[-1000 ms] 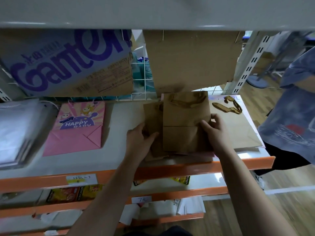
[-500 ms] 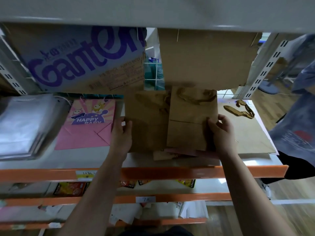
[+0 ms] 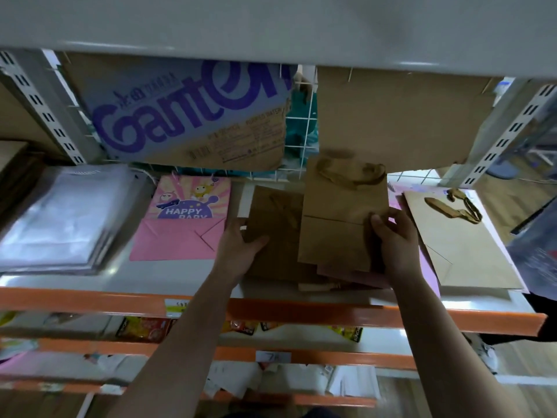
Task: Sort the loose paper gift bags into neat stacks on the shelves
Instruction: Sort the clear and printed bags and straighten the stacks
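Note:
Two brown paper gift bags lie flat on the white shelf. My left hand grips the left edge of the darker brown bag, thumb on top. My right hand pinches the right edge of the lighter brown bag, which overlaps the darker one and has ribbon handles at its far end. Under them lie more brown and pink bags. A pink "HAPPY BABY" bag lies to the left. A large beige bag with ribbon handles lies to the right.
A stack of clear plastic bags sits at far left. Cardboard sheets lean against the wire back grid. The orange shelf edge runs along the front, with lower shelves of packets beneath. A person in blue stands at right.
My left hand slid the darker brown bag out to the left from under the lighter one. My right hand stays on the lighter bag's right edge.

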Action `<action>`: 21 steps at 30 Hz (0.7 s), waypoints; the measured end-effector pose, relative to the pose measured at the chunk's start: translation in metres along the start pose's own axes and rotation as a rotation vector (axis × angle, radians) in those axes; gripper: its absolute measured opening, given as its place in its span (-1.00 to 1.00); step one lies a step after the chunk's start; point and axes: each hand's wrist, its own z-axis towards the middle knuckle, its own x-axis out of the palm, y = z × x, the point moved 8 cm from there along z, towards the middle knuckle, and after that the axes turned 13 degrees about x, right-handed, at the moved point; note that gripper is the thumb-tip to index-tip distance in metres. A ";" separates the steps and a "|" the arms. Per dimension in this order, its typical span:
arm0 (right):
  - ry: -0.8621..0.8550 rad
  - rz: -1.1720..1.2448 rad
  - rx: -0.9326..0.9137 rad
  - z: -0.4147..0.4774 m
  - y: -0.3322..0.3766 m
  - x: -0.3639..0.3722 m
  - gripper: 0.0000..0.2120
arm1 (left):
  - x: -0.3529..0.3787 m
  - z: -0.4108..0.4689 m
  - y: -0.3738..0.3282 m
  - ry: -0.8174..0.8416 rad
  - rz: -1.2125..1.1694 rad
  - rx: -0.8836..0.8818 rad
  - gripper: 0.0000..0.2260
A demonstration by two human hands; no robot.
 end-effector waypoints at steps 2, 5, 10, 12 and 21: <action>-0.013 -0.014 -0.016 0.000 0.002 -0.005 -0.87 | 0.010 0.001 -0.002 0.023 0.020 0.006 -0.52; -0.031 -0.003 -0.031 0.001 0.004 -0.016 -0.90 | 0.028 0.001 -0.005 0.044 0.027 0.030 -0.51; -0.059 -0.028 -0.058 0.004 0.007 -0.034 -0.84 | 0.049 0.004 -0.008 0.060 0.091 0.041 -0.52; -0.062 -0.039 -0.055 0.007 0.008 -0.040 -0.82 | 0.055 0.005 -0.010 0.057 0.116 0.049 -0.52; -0.053 0.017 -0.005 0.022 0.011 -0.060 -0.82 | 0.100 0.006 -0.021 0.106 0.159 0.078 -0.52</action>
